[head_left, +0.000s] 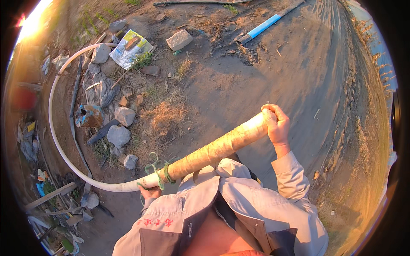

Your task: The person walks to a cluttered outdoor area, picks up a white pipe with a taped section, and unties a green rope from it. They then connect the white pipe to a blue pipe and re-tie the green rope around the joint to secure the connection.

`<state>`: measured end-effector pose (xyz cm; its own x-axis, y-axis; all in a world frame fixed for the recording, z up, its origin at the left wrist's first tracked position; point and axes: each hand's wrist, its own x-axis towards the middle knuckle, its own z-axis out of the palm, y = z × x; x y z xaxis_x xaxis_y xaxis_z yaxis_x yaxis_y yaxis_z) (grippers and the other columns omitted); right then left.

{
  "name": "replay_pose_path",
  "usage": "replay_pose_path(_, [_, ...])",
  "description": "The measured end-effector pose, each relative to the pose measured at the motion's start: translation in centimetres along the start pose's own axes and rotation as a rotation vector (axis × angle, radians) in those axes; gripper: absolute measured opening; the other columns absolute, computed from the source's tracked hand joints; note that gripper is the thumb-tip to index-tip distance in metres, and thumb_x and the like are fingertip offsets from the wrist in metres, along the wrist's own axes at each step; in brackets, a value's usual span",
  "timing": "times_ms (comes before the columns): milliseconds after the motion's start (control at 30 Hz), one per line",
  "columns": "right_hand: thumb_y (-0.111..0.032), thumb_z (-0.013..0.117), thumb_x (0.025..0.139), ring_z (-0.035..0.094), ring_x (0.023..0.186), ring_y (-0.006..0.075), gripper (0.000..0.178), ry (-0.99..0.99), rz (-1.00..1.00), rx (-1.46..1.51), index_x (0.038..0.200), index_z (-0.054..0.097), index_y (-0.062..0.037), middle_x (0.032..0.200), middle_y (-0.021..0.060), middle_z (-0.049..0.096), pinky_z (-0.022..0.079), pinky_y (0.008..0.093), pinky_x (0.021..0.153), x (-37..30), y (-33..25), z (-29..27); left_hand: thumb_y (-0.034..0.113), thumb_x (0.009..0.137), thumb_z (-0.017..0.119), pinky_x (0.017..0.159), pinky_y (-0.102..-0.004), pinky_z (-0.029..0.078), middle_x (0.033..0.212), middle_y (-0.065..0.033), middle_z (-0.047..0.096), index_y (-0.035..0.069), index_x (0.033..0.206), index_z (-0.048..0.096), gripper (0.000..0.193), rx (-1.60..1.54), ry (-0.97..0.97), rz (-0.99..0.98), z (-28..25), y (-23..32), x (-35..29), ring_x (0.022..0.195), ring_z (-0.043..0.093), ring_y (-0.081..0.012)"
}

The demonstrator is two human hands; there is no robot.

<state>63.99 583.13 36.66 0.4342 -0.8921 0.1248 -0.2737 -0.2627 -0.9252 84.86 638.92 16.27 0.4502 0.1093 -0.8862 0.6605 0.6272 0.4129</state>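
Across the front of my body slants a thick tan tube [215, 152], with a wrinkled, cloth-like surface. Its wide upper right end is gripped by my right hand [277, 123], thumb and fingers closed over the rim. At the lower left, green twine [165, 174] is tied around the tube where it meets a thinner white hose [109, 186]. Just left of the twine, my left hand [150, 192] holds the hose from below; its fingers are partly hidden. From there the hose curves in a long arc up the left side to the far rocks.
Several rocks [118, 135], a rusty blue-flecked block [89, 116] and a white and yellow sack [130, 49] lie left on the dirt. Wooden planks [51, 196] and debris are at the lower left. A blue pipe [264, 26] lies far right of centre.
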Motion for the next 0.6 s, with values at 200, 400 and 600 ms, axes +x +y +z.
replay_pose_path(200, [-0.016,0.067,0.093,0.064,0.096,0.0129,0.02,-0.108,0.009,0.04,0.105,0.071,-0.0007,0.1,0.0048,0.072,0.05,0.0285,0.089,17.0,2.6,-4.5,0.077,0.089,0.054,0.109,-0.0527,0.046,0.135,-0.0131,0.062,0.01,0.138,0.056,0.083,-0.023,0.037,-0.021,10.7,-10.1,-0.7,0.123,0.06,-0.031])
replay_pose_path(400, [-0.016,0.068,0.092,0.065,0.097,0.0148,0.019,-0.136,0.063,0.052,0.103,0.072,-0.0012,0.1,0.0065,0.072,0.051,0.0297,0.088,30.6,8.2,-5.6,0.079,0.088,0.054,0.111,-0.0501,0.044,0.135,-0.0122,0.062,0.01,0.139,0.054,0.086,-0.053,-0.024,-0.044,19.2,-18.2,1.2,0.126,0.058,-0.0299])
replay_pose_path(600, [-0.016,0.068,0.092,0.066,0.095,0.0155,0.019,-0.161,0.077,0.054,0.102,0.073,-0.001,0.099,0.0069,0.073,0.051,0.0302,0.088,46.3,14.2,-5.3,0.08,0.089,0.05,0.111,-0.0564,0.042,0.144,-0.0146,0.056,0.011,0.142,0.052,0.087,-0.041,0.172,0.032,32.0,-27.1,-0.4,0.131,0.054,-0.0366])
